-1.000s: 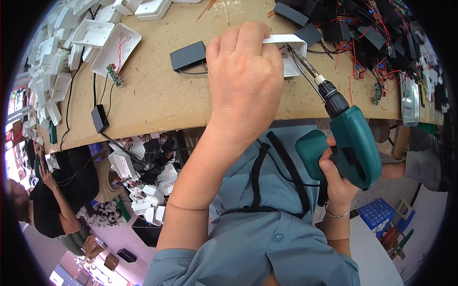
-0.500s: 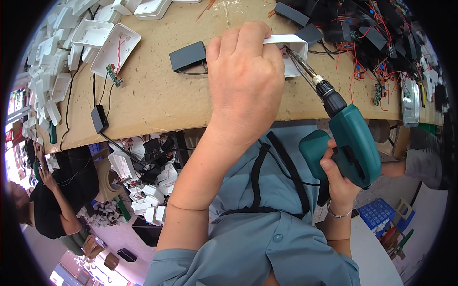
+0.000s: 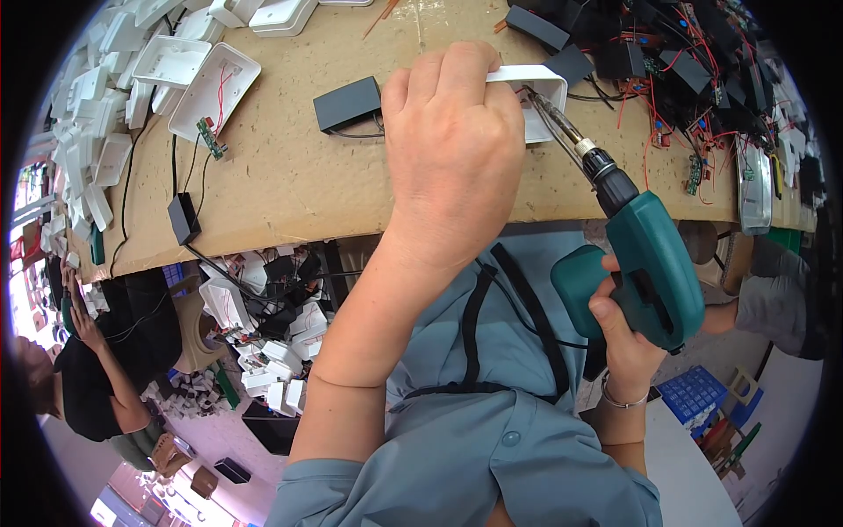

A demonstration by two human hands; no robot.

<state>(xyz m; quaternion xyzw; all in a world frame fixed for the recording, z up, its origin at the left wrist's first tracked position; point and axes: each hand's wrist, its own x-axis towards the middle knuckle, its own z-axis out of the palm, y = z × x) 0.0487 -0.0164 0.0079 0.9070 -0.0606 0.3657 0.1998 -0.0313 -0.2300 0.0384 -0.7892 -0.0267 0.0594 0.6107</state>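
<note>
My left hand (image 3: 452, 145) is wrapped over a white plastic case (image 3: 549, 81), held at the near part of the table; its open side faces right. Most of the case is covered by the hand. My right hand (image 3: 625, 338) grips a green pistol-shaped soldering gun (image 3: 654, 255) by its handle. The gun's thin metal tip reaches up and left into the case. Whatever the tip touches inside is too small to tell. Just left of my left hand lies a black box (image 3: 348, 104) with a dark cable.
White cases (image 3: 105, 97) heap at the left, one open case (image 3: 215, 92) with a green circuit board (image 3: 209, 139) on red wires. Black boxes (image 3: 619, 60) and wired boards pile at the right, near a metal tray (image 3: 755, 189). A co-worker (image 3: 105, 386) sits at the far left.
Almost nothing differs. The soldering gun has shifted very slightly, its tip still inside the white case. My left hand keeps its hold.
</note>
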